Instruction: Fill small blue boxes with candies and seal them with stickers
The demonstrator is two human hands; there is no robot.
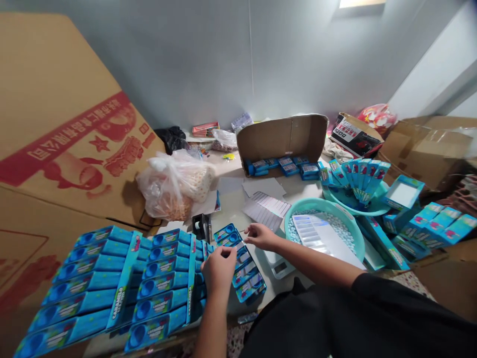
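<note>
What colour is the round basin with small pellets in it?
Light turquoise basin, clearest in the head view.

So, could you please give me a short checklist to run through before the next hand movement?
1. Left hand at the row of small blue boxes: ok.
2. Right hand at that row: ok.
3. Anything pinched in either hand: cannot tell; too small.
4. Pellets fully uncovered in the basin: not ok; a white sheet lies over some.
5. Larger blue box groups within view at left: ok.
</note>
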